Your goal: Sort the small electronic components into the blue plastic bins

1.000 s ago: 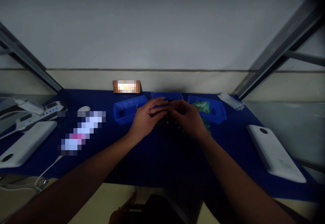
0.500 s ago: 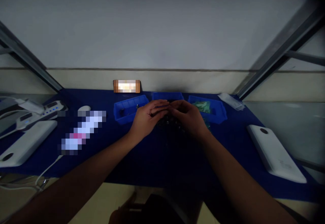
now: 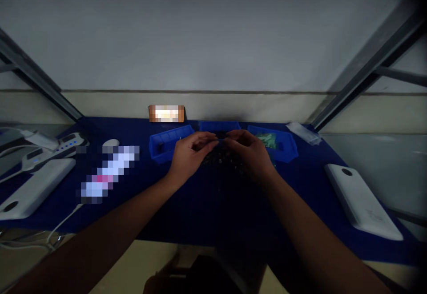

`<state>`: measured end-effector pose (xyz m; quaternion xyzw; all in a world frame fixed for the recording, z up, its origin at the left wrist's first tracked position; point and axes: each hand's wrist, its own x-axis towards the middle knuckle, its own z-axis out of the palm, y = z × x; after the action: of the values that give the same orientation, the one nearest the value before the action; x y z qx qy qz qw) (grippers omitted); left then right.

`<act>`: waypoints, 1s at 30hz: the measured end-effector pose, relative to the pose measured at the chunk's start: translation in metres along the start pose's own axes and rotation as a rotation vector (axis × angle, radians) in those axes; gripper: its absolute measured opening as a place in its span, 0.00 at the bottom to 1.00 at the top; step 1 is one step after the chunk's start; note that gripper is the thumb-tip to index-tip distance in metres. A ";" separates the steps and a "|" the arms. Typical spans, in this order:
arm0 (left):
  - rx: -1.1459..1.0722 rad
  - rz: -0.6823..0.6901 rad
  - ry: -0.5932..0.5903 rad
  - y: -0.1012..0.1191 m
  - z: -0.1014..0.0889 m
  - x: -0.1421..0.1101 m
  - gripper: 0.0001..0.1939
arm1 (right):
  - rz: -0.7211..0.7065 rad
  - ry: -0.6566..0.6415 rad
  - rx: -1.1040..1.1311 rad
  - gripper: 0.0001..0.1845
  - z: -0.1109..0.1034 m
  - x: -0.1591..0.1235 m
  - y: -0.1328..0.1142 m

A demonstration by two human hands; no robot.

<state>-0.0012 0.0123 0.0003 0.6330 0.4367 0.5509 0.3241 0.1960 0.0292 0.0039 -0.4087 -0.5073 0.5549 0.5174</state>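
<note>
My left hand [image 3: 191,151] is closed in a pinch, its fingertips pointing right over a pile of small dark parts [image 3: 222,158]. Facing it across a narrow gap, my right hand [image 3: 248,149] also pinches with thumb and forefinger. Whatever lies between the fingertips is too small and dark to make out. Behind my left hand stands a blue bin [image 3: 163,145] with a few small dark items. A second blue bin [image 3: 220,127] sits at the back between the hands. Beyond my right hand, another blue bin [image 3: 288,145] holds green pieces [image 3: 267,140].
On the left are a power strip [image 3: 75,142], a white power bank [image 3: 40,187], a white mouse [image 3: 110,145] and a blurred-out phone [image 3: 110,174] on a cable. A lit screen [image 3: 167,114] leans at the back. A plastic bag [image 3: 305,134] and another white power bank [image 3: 363,200] lie right.
My hands have drawn slightly apart, so a gap now shows between the fingertips that were together before. The bins and other things have stayed in place.
</note>
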 end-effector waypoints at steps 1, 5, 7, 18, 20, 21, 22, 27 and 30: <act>0.018 0.003 0.006 0.000 0.000 0.000 0.13 | -0.001 -0.019 -0.005 0.18 0.000 0.000 0.000; -0.047 0.028 0.001 0.001 0.000 0.002 0.14 | -0.027 -0.116 -0.027 0.17 0.001 -0.003 0.000; -0.089 0.030 -0.008 0.001 0.000 0.002 0.15 | -0.045 -0.135 -0.064 0.16 0.002 -0.004 -0.001; -0.024 -0.001 -0.029 0.003 0.002 -0.001 0.14 | -0.145 -0.206 -0.276 0.23 0.001 -0.005 -0.007; 0.009 0.002 -0.013 0.003 0.001 0.000 0.13 | -0.180 -0.177 -0.326 0.25 0.002 -0.006 -0.008; 0.018 -0.010 -0.017 0.002 0.000 0.000 0.13 | -0.196 -0.152 -0.349 0.24 0.003 -0.006 -0.009; 0.014 -0.027 -0.029 0.002 0.000 0.000 0.13 | -0.207 -0.125 -0.374 0.23 0.003 -0.007 -0.009; -0.044 -0.103 -0.146 -0.001 0.000 -0.001 0.19 | -0.288 0.029 -0.501 0.12 0.007 -0.009 -0.010; -0.007 -0.073 -0.176 -0.002 0.001 -0.002 0.18 | -0.347 0.042 -0.577 0.08 0.007 -0.010 -0.008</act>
<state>-0.0007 0.0110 -0.0023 0.6614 0.4277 0.4824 0.3832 0.1914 0.0182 0.0123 -0.4570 -0.6948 0.2836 0.4775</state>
